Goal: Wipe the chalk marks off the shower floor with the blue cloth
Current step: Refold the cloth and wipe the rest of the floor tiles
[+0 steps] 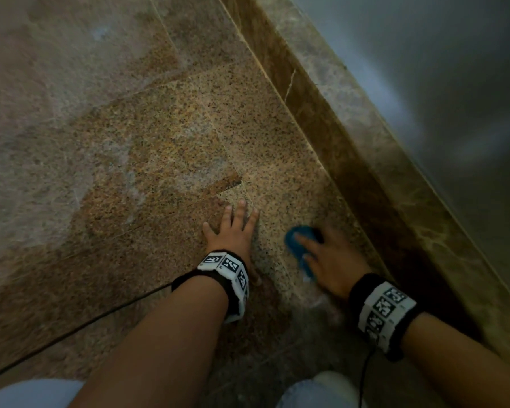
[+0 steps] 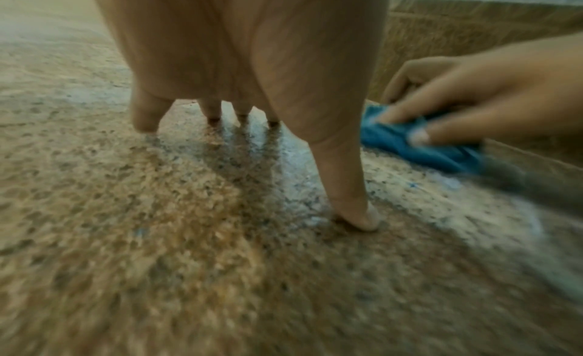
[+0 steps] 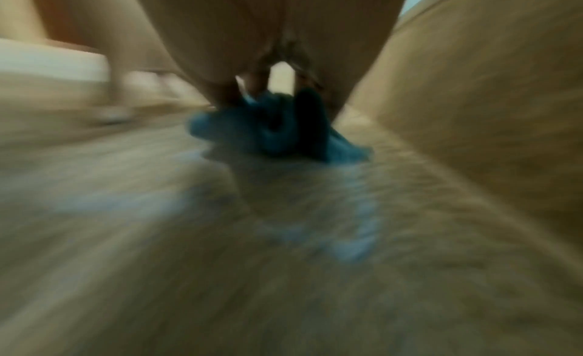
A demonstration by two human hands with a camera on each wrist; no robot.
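Fingers [image 2: 407, 117] of the right hand [image 1: 333, 260] curl over the bunched blue cloth [image 1: 299, 245], pressing it onto pale chalk marks [image 2: 492, 211] near the right-hand curb [image 1: 374, 172], while the left hand [image 1: 233, 231] lies flat with spread fingers on the shower floor [image 1: 130, 142], probably bracing.

- I'm looking at a bathroom shower: speckled brown granite floor tiles [image 1: 165, 136] with pale grout lines.
- A polished brown marble curb [image 1: 374, 148] edges it, beside a grey wall [image 1: 454, 69].

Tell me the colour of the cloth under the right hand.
Blue. The cloth shows best in the left wrist view, bunched under the right hand.
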